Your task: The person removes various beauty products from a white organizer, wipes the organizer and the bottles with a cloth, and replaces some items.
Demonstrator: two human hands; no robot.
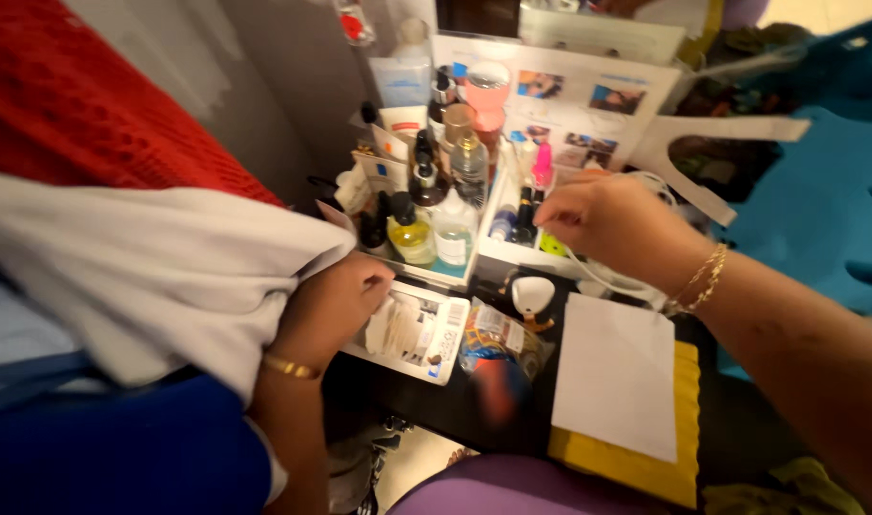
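My left hand [329, 307] is curled around the left edge of a flat white packet [412, 334] that lies on the dark table top, and white cloth drapes over that arm. My right hand [612, 224] hovers over the right part of a white organiser tray [512, 254], fingers pinched near small tubes and a black lipstick [524, 215]. Whether it holds anything is unclear. Gold bracelets [700, 281] circle the right wrist.
The organiser's left part is crowded with several bottles, droppers and a clear bottle [469, 162]. A white sheet [617, 374] lies on a yellow pad [636, 458]. A crinkly snack packet [498, 339] and a small white round device [532, 295] sit between. Blue fabric lies at right.
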